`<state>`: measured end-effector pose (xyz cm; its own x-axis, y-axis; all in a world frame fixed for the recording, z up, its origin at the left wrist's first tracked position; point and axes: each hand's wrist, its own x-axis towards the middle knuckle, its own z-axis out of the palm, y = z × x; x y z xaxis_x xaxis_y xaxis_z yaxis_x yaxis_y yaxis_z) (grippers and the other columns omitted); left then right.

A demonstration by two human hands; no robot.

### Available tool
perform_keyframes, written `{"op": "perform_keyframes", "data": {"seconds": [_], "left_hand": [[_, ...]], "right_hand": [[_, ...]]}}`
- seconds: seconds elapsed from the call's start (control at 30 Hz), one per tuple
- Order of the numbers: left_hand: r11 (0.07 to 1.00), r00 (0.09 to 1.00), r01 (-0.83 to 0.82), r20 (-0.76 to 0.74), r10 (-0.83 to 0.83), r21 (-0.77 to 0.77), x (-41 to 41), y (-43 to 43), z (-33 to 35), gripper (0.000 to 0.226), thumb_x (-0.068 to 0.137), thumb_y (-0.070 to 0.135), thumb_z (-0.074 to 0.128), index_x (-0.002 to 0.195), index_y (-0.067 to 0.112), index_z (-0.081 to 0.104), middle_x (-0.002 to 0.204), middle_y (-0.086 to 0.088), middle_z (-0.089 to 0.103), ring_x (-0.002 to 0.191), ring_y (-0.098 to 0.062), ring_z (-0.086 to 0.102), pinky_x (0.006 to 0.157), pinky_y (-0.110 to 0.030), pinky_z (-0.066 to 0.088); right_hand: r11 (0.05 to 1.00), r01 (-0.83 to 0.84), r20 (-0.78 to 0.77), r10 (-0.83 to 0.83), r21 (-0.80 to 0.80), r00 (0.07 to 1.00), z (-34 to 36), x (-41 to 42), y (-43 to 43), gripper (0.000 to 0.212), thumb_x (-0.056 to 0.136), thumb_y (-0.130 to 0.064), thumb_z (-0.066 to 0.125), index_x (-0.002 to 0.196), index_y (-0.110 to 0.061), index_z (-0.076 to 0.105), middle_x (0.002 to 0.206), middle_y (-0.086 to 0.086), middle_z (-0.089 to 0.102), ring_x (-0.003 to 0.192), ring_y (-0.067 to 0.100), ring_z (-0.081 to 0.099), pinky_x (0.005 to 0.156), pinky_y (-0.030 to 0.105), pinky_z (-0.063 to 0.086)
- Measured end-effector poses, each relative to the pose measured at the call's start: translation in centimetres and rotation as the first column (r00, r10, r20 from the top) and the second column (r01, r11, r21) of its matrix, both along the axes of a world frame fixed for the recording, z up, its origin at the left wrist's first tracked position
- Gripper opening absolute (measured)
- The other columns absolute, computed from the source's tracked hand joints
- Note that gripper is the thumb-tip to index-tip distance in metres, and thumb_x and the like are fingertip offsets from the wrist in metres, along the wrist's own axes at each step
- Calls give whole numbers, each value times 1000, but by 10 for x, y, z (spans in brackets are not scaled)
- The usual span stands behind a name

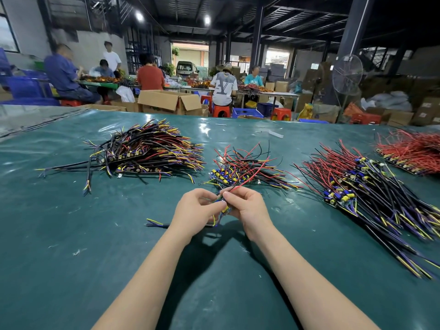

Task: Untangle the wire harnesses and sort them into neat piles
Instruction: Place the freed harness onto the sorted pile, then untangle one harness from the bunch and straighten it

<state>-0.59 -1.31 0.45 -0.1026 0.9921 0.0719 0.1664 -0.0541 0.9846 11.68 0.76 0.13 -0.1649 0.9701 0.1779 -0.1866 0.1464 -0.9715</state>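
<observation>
Both hands meet at the table's middle over one wire harness (222, 208) with blue, yellow, red and black leads. My left hand (196, 210) pinches its lower part; my right hand (245, 208) pinches it from the right, a red wire running up from the fingers. Its loose ends (154, 222) trail left on the green table cover (95, 234). Just beyond lies a small tangled pile (245, 167). A big pile (147, 151) sits at the left, a long pile (371, 194) at the right, and a red-wire pile (412, 153) at the far right.
Small white scraps (276, 134) lie near the table's far edge. Behind it stand cardboard boxes (169, 101), red stools (221, 111), blue crates (247, 113) and a floor fan (346, 77). Several people sit at far tables.
</observation>
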Motion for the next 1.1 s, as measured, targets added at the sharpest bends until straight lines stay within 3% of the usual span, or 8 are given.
{"op": "perform_keyframes", "data": {"seconds": [0.17,0.33,0.43,0.53,0.67,0.73,0.97,1.1], "left_hand": [[999,997,48,55,-48,6,-2,1,2,15,82,8,68,78,16,55,77,-3,60,66,-16,55,58,-24,41],[991,970,123,205,-132,56,-4,0,5,18,81,-4,65,74,9,54,72,-5,60,52,-10,61,53,-19,53],[988,975,150,166,-151,23,-9,1,6,16,80,-4,66,75,8,56,61,-1,62,48,-8,59,49,-16,49],[968,959,243,166,-231,-57,-17,0,8,17,79,-5,66,75,9,56,54,2,63,49,-11,55,46,-15,45],[953,949,283,-115,-294,-108,-20,-3,4,19,76,-1,70,72,11,57,59,0,62,44,-3,52,44,-12,36],[954,940,275,-177,-292,-115,-19,-2,2,18,77,1,71,72,12,57,62,-1,60,45,-1,52,46,-12,37],[977,955,199,-207,-212,-79,-11,-1,5,19,86,17,60,69,16,51,56,4,51,40,-2,45,47,-21,32],[977,975,202,-84,-207,-68,-9,-2,11,25,89,3,48,67,14,50,56,2,49,38,-3,44,42,-14,33]], "right_hand": [[1000,-4,-22,4,-12,1000,1,4,0,16,87,0,56,75,-9,61,55,-7,63,53,4,59,57,23,55],[1000,-21,-25,22,16,999,5,5,0,16,86,0,56,74,-9,61,54,-6,63,52,5,59,56,24,54],[998,13,49,-17,69,999,6,6,-1,21,85,1,57,70,-12,63,56,-7,63,55,6,57,56,22,49],[996,-54,74,49,67,996,6,7,-1,23,84,5,57,69,-11,63,58,-8,63,56,6,57,58,23,49],[993,-117,201,110,24,973,2,4,-4,25,81,12,56,65,-7,60,48,-6,59,45,5,53,51,22,52],[997,-82,231,77,9,970,0,3,-4,26,80,13,57,63,-5,58,45,-4,55,42,6,51,49,23,52],[999,-32,173,31,3,985,-1,0,-1,25,82,7,59,64,-11,58,48,-9,59,46,1,54,50,15,48],[995,-80,100,86,-57,991,-1,2,1,25,84,0,58,64,-15,59,51,-10,60,50,1,54,51,15,44]]}}
